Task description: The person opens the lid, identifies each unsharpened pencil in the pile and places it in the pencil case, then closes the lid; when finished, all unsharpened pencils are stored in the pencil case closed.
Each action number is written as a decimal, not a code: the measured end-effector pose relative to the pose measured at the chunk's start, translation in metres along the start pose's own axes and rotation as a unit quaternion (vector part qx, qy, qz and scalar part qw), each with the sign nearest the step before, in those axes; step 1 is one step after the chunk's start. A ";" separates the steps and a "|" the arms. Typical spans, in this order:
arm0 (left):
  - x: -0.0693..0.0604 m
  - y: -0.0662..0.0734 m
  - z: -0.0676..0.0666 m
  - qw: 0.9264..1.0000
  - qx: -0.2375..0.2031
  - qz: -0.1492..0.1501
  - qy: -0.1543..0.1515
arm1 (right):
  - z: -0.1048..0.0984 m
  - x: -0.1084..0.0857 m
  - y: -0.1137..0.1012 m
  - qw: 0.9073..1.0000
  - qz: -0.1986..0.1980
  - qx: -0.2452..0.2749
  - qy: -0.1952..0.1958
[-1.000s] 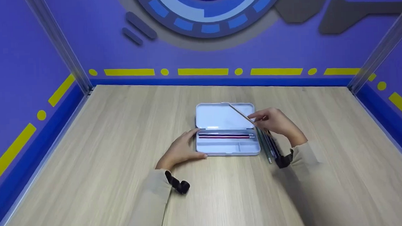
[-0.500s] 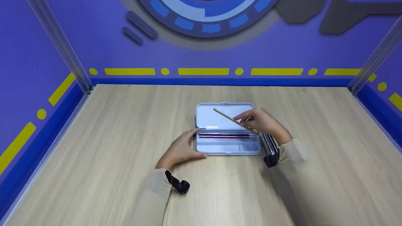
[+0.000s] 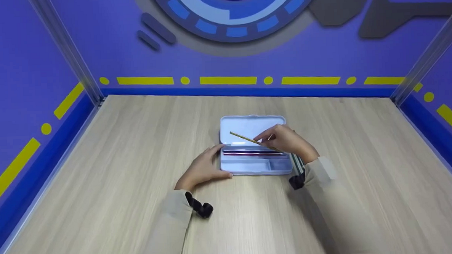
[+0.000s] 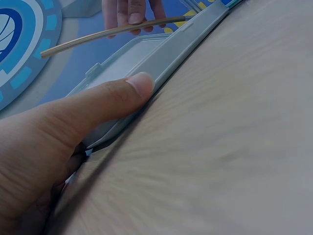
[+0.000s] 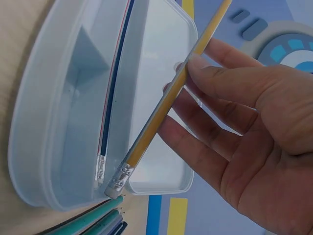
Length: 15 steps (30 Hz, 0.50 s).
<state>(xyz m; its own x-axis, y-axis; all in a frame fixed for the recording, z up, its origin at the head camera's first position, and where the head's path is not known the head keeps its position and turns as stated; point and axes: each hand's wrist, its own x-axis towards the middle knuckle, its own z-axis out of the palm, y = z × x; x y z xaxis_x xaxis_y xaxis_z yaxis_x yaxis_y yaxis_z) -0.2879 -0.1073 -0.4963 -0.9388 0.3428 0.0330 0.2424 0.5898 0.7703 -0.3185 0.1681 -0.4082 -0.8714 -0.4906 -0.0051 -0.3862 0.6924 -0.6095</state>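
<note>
A white plastic pencil case (image 3: pixel 246 166) lies with its lid raised on the table. My left hand (image 3: pixel 203 168) holds its left end, thumb along the front wall and fingers at the back corner. Between thumb and fingertips my right hand (image 3: pixel 285 139) pinches a yellow pencil (image 5: pixel 156 115) over the case. The pencil is tilted; in the right wrist view its metal-banded eraser end hangs low beside the case's end wall. Inside the back compartment lie dark and red pencils (image 3: pixel 250 153). The front compartment, split by a divider, shows nothing inside.
Several more pencils (image 5: pixel 98 215), green and dark ones among them, lie on the table just right of the case, partly hidden by my right wrist in the head view. A blue-purple wall (image 3: pixel 223 66) borders the table's far edge.
My right hand has carried the yellow pencil leftward from the case's right side to above it, and the pencil now lies flatter. The left hand has stayed put.
</note>
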 end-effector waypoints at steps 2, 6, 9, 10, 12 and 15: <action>0.000 0.000 0.000 1.000 0.001 0.002 0.000 | 0.002 0.001 -0.001 1.000 -0.002 -0.010 -0.002; 0.000 -0.001 0.000 1.000 0.001 0.005 0.000 | 0.006 0.002 -0.002 1.000 -0.012 -0.024 -0.004; 0.000 -0.002 0.000 1.000 -0.001 0.008 0.000 | 0.008 0.004 -0.003 0.999 -0.021 -0.028 -0.007; 0.000 -0.002 0.000 1.000 0.000 0.008 0.000 | 0.009 0.004 -0.003 0.999 -0.024 -0.029 -0.008; 0.001 -0.002 0.000 1.000 0.001 0.007 -0.001 | 0.011 0.004 -0.004 0.999 -0.026 -0.034 -0.011; 0.000 -0.002 0.000 1.000 0.002 0.006 -0.003 | 0.015 0.005 -0.005 0.999 -0.018 -0.045 -0.016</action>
<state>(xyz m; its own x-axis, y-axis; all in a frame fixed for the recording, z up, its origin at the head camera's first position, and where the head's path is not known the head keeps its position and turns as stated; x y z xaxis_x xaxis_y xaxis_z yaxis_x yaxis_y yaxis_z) -0.2888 -0.1084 -0.4976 -0.9348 0.3532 0.0385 0.2539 0.5885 0.7676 -0.3166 0.1548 -0.4169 -0.8473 -0.5311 -0.0101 -0.4439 0.7184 -0.5356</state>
